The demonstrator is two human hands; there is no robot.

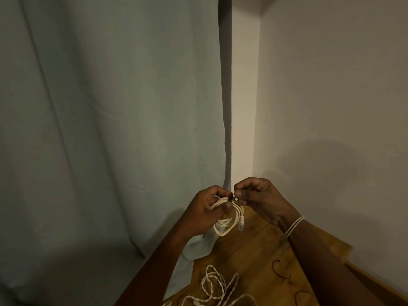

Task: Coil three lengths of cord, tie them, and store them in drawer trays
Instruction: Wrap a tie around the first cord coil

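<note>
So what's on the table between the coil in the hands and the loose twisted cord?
In the head view, only bare wooden table lies between the held coil and the loose twisted cord.

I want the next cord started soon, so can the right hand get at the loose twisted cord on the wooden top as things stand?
Probably not yet: the right hand pinches the tie on the coiled cable. Nothing covers the twisted cord.
</note>
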